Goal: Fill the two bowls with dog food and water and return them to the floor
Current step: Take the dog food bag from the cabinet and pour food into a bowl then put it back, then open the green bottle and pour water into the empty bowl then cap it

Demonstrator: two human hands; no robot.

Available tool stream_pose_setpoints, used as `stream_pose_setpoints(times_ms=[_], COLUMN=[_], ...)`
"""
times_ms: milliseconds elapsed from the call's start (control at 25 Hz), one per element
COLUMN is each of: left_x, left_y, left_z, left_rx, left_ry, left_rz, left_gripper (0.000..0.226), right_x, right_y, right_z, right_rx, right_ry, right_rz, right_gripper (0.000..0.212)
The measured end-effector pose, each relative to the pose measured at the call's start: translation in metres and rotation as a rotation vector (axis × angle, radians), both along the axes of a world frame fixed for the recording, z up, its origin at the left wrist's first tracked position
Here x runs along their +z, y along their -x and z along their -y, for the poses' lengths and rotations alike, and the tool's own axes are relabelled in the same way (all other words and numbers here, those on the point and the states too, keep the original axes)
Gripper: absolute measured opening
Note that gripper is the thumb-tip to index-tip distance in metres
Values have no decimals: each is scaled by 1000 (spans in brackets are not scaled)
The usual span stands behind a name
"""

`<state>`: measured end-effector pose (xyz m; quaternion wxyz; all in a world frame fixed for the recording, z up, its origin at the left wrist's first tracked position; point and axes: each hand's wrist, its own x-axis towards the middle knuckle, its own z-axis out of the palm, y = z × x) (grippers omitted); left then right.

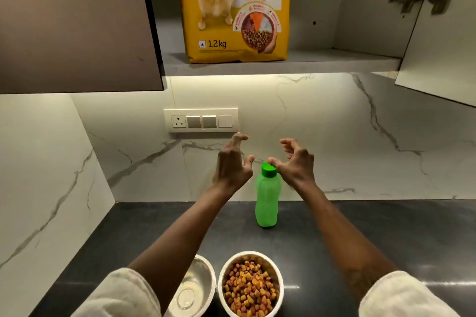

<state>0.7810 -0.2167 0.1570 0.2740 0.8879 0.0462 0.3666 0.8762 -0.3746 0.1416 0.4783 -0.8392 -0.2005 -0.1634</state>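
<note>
Two steel bowls stand at the counter's near edge. The right bowl (277, 275) is full of brown and orange kibble; the left bowl (203, 273) holds no kibble and is partly hidden by my left forearm. A green water bottle (266, 203) with a green cap stands upright behind them. My left hand (233, 165) and my right hand (296, 162) hover in the air with fingers spread, holding nothing. The right thumb is close to the bottle's cap. A yellow dog food bag (237, 8) stands upright on the cabinet shelf above.
The dark counter (373, 234) meets a white marble wall with a switch panel (201, 120). The cabinet shelf (334, 62) is open, with a closed door at the left (77, 23) and an open door at the right (443, 41).
</note>
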Motion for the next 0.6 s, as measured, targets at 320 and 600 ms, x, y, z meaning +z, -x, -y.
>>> stream_pose_setpoints(times_ms=[320, 600], left_x=[-52, -67], left_y=[-94, -124], left_z=[12, 18], left_rx=[-97, -27], left_ry=[115, -7], left_rz=[-606, -629], left_gripper=[84, 40], right_x=[-90, -118], right_y=[-58, -62], right_z=[-13, -1], right_rx=[82, 88], right_ry=[308, 134], right_rz=[-402, -487], right_gripper=[102, 101])
